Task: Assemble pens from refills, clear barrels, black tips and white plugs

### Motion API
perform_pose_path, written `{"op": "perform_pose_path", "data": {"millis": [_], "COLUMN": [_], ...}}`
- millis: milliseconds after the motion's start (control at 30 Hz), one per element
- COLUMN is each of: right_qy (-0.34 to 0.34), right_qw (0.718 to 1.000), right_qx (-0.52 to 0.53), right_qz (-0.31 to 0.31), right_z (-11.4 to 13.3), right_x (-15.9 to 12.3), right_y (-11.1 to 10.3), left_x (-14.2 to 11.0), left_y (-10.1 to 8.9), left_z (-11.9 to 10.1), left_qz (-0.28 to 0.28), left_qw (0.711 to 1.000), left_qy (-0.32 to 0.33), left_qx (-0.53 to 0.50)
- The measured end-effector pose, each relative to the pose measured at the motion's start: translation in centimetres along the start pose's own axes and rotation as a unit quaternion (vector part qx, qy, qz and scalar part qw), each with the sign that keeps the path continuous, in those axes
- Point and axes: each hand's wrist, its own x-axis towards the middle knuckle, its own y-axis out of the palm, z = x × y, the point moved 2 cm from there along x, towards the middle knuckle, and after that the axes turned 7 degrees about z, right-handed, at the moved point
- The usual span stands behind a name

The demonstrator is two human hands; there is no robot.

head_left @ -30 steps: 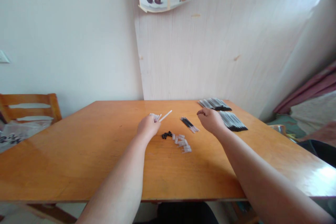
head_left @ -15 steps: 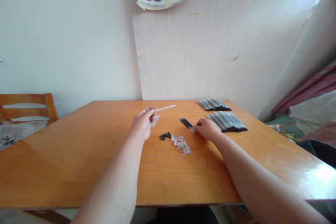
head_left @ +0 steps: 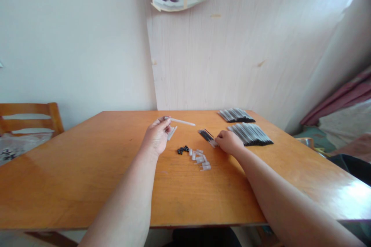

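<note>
My left hand (head_left: 158, 133) pinches a translucent white pen barrel (head_left: 183, 122), its tip pointing right above the table. More pen barrels (head_left: 172, 132) stick out under the same hand's fingers. My right hand (head_left: 229, 141) is closed at the near end of a small bundle of black pen refills (head_left: 205, 136). One thin refill (head_left: 209, 132) is lifted apart from the bundle, its end between my right fingers. Between the hands lie several small black plugs (head_left: 182, 149) and several clear pen caps (head_left: 199, 158).
Two rows of assembled pens with black ends, a near row (head_left: 251, 134) and a far row (head_left: 236, 115), lie at the right back of the wooden table (head_left: 87, 177). A wooden chair (head_left: 29, 119) holding a plastic bag (head_left: 14, 146) stands at the left.
The barrel in my left hand has tilted so its tip points lower. With my right fingers, one refill has come apart from the bundle.
</note>
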Motion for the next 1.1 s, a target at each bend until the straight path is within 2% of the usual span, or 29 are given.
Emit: {"op": "perform_pose_path", "data": {"millis": [167, 300, 400, 500, 567, 633, 700, 833, 1100], "right_qy": [-0.027, -0.066, -0.082, -0.109, -0.129, -0.141, -0.147, -0.156, -0.163], "right_qw": [0.99, 0.955, 0.895, 0.803, 0.748, 0.708, 0.685, 0.677, 0.701], "right_qx": [0.111, 0.26, 0.423, 0.582, 0.65, 0.692, 0.713, 0.718, 0.692], "right_qz": [-0.076, -0.126, -0.115, -0.062, -0.028, 0.003, 0.021, 0.029, 0.058], "right_z": [-0.8, -0.7, -0.2, 0.5, 0.8, 1.1, 1.2, 1.4, 1.8], "right_x": [0.1, -0.4, -0.9, -1.5, -1.9, -2.3, -2.6, -2.9, -3.0], "right_y": [-0.6, -0.9, -1.1, -1.5, -2.0, -2.4, -2.7, -2.8, -2.2], "left_x": [-0.3, -0.4, -0.5, -0.8, -1.1, -1.2, -1.3, -1.4, -2.1], "left_y": [0.2, 0.3, 0.4, 0.8, 1.0, 1.2, 1.3, 1.4, 2.3], "left_z": [-0.9, -1.5, -1.4, -0.8, -0.1, 0.6, 1.2, 1.9, 1.5], "left_qz": [-0.013, -0.024, -0.012, 0.028, 0.06, 0.091, 0.117, 0.155, 0.187], "left_qw": [0.998, 0.997, 0.996, 0.986, 0.969, 0.948, 0.924, 0.884, 0.836], "left_qy": [0.013, 0.058, 0.079, 0.064, 0.041, 0.032, 0.037, 0.035, 0.042], "left_qx": [-0.057, -0.033, 0.033, 0.153, 0.235, 0.304, 0.363, 0.44, 0.514]}}
